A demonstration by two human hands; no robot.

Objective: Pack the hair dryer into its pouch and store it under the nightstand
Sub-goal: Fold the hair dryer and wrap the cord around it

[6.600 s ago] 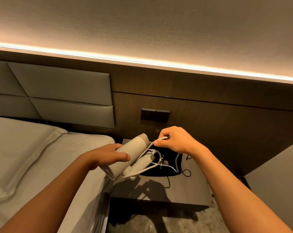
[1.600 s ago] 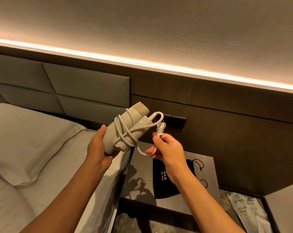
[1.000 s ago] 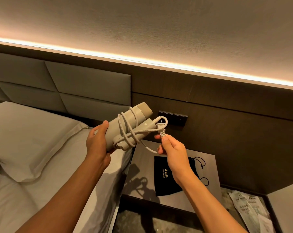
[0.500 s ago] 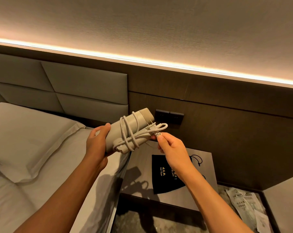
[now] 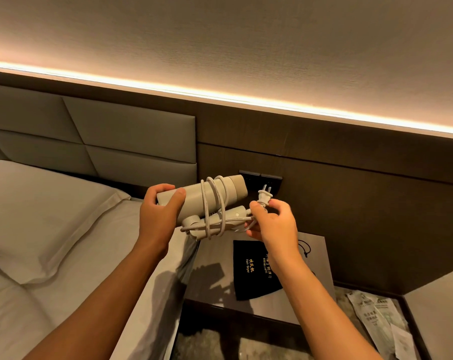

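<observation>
A beige folded hair dryer is held in the air above the gap between bed and nightstand, its white cord wound several times around barrel and handle. My left hand grips the barrel's rear end. My right hand pinches the cord's end just below the two-pin plug, which points up. Below my right wrist the black drawstring pouch with gold lettering lies flat on the nightstand; my right forearm hides part of it.
A bed with white pillow and sheet lies at the left against a padded headboard. A dark switch panel sits on the wood wall behind the dryer. Plastic-wrapped packets lie on the floor at the right.
The dryer has turned more level and dropped slightly. My right hand has pulled the plug end out to the right, and the plug now stands upright, clear of the windings.
</observation>
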